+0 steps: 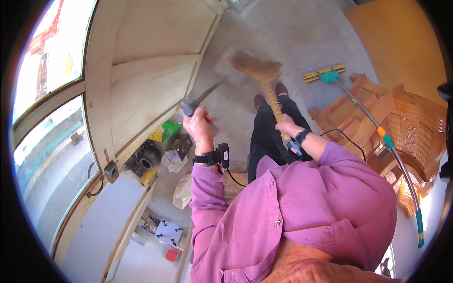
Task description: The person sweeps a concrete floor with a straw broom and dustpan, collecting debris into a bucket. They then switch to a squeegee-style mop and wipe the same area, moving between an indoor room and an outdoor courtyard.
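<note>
My right hand [288, 125] is closed around the handle of a straw broom [270, 93], whose spread bristles lie over the grey floor ahead of my feet. In my left hand [198, 122] is a dark rod-like handle [208, 91] with a grey fitting near my fingers. Its far end reaches to a flat, pale, dustpan-like piece [231, 67] on the floor, beside the bristles; blur hides how they join. Both wrists wear black straps with small devices.
A whitish wooden door [152, 70] stands close on the left. At the right, a sponge mop [331, 76] leans by a carved wooden chair [407, 131]. Boxes [178, 146], a dark pot [148, 155] and a plastic bag [182, 191] sit low at the left.
</note>
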Demonstrator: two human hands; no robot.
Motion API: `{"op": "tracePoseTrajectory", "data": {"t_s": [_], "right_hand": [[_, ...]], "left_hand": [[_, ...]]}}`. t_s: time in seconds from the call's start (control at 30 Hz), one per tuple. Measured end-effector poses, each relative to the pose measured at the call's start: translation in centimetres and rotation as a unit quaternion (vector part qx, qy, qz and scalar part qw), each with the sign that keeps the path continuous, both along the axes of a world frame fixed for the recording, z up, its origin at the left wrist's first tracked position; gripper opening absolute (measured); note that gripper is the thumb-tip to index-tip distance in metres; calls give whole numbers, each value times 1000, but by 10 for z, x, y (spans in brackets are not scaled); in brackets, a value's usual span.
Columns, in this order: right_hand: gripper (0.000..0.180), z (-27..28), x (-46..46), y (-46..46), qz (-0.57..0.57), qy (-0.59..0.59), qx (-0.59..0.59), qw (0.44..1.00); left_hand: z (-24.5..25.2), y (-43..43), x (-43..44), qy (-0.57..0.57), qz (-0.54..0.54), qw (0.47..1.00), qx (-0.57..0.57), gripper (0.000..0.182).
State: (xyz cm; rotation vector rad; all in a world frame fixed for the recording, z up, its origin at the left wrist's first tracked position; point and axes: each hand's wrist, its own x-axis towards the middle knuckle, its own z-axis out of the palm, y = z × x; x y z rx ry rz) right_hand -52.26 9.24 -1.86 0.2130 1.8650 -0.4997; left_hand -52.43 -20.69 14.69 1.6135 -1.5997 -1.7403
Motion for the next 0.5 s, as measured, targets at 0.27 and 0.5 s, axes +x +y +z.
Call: {"op": "tracePoseTrajectory", "data": {"t_s": [0.27,0.5], "right_hand": [[38,-3,-60,31,-124,38,36,991],[50,-2,-41,28,16,-6,34,999]], "left_hand": [[2,2,-2,-4,-20,1000,-13,8],[0,2,1,-13,-11,1000,-15,8]]}}
